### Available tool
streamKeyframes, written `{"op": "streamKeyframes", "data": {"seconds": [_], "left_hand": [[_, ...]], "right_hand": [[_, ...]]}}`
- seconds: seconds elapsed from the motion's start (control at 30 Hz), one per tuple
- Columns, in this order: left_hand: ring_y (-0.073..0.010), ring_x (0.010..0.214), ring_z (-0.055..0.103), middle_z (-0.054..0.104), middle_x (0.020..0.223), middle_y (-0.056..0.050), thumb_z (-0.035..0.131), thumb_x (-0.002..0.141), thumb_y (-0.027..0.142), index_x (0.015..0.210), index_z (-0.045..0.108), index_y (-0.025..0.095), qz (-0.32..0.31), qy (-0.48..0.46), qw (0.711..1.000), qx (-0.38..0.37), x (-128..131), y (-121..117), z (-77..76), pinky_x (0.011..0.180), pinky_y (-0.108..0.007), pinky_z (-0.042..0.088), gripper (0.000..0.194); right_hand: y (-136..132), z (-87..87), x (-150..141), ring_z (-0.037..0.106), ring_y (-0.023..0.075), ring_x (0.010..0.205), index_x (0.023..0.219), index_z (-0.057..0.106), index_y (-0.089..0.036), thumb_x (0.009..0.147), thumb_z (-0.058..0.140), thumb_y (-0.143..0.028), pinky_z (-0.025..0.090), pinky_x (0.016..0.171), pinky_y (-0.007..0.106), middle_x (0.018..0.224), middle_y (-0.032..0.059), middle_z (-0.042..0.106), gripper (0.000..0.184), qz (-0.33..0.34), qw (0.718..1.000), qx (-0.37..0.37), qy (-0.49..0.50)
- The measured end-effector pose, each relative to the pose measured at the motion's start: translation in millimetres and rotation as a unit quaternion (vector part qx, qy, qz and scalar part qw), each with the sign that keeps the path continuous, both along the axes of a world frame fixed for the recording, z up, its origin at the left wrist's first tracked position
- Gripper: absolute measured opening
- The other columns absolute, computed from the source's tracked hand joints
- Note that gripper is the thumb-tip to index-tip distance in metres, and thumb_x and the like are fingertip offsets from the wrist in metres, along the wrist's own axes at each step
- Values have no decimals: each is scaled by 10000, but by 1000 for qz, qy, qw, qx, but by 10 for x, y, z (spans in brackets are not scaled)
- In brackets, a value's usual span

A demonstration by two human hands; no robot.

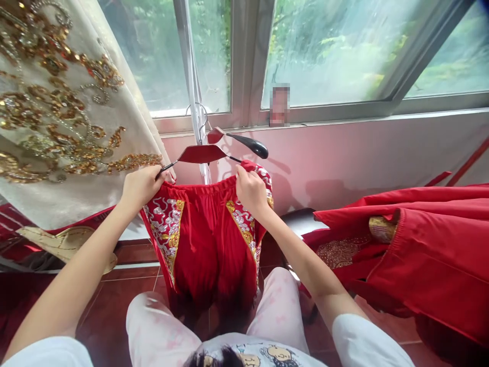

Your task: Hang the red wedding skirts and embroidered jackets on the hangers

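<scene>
Head view, left hand [143, 187] and right hand [252, 191] each closed on the waistband [208, 189] of a red garment [208, 239], hanger [202, 154] spanning between them, garment central, between near knees [280, 290] and far window [324, 56].

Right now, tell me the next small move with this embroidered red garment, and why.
Probably ease the left hand and right hand slightly apart, to even out the waistband of the red garment: it looks gathered between them, and both hands grip it near the ends of the hanger, so a gentle pull seems within reach.
</scene>
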State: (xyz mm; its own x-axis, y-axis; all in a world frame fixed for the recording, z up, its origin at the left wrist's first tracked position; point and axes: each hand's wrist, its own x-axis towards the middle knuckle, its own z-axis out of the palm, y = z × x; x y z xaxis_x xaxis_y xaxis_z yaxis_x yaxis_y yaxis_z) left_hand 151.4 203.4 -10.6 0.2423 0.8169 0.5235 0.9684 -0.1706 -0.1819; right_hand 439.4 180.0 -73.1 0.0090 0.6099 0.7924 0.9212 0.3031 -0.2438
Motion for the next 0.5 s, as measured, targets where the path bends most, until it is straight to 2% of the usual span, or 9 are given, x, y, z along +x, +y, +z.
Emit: {"op": "streamKeyframes", "data": {"seconds": [0.1, 0.2, 0.27, 0.37, 0.43, 0.5], "left_hand": [[-271, 1015, 599, 655, 1119, -108, 369, 926, 394, 1132, 595, 217, -19, -26, 999, 41, 14, -74, -72, 747, -330, 428, 353], [-328, 1153, 516, 559, 1270, -186, 460, 883, 458, 1272, 492, 142, 44, -54, 990, 119, 61, -234, -156, 862, -379, 426, 502], [-365, 1132, 520, 565, 1225, -235, 460, 870, 513, 1231, 498, 95, 106, -76, 982, 135, 89, -352, -197, 831, -405, 439, 553], [-358, 961, 607, 645, 1020, -220, 356, 908, 480, 1073, 578, 115, 147, -95, 983, 59, 79, -467, -214, 696, -391, 454, 458], [-327, 838, 639, 673, 910, -187, 322, 910, 405, 968, 611, 141, 147, -112, 983, 13, 21, -474, -194, 636, -365, 438, 395], [-283, 749, 635, 673, 790, -135, 344, 874, 355, 816, 616, 165, 110, -150, 982, -17, -68, -426, -144, 605, -335, 415, 337]], "right_hand": [[-98, -136, 164, 604, 255, 782, 1131, 632, -102, 928, 408, -278, 475, 724, 370, 848, 133, 689, 350, -8, 999, 21, 31], [-86, -107, 222, 587, 265, 862, 1029, 665, -164, 911, 434, -292, 476, 792, 403, 892, 124, 679, 290, 1, 995, 87, 38], [-11, 32, 146, 571, 267, 966, 1031, 664, -188, 897, 440, -254, 460, 866, 417, 987, 123, 665, 269, 43, 992, 120, 14], [168, 356, -94, 543, 272, 1064, 1086, 635, -178, 882, 489, -285, 442, 898, 415, 1076, 123, 642, 273, 105, 990, 95, 6], [299, 569, -260, 573, 264, 932, 944, 646, -168, 869, 534, -387, 452, 804, 386, 904, 109, 652, 257, 125, 991, 18, 32], [405, 722, -373, 548, 214, 722, 710, 591, -179, 854, 549, -489, 422, 685, 332, 663, 58, 576, 344, 127, 989, -47, 59]]}}
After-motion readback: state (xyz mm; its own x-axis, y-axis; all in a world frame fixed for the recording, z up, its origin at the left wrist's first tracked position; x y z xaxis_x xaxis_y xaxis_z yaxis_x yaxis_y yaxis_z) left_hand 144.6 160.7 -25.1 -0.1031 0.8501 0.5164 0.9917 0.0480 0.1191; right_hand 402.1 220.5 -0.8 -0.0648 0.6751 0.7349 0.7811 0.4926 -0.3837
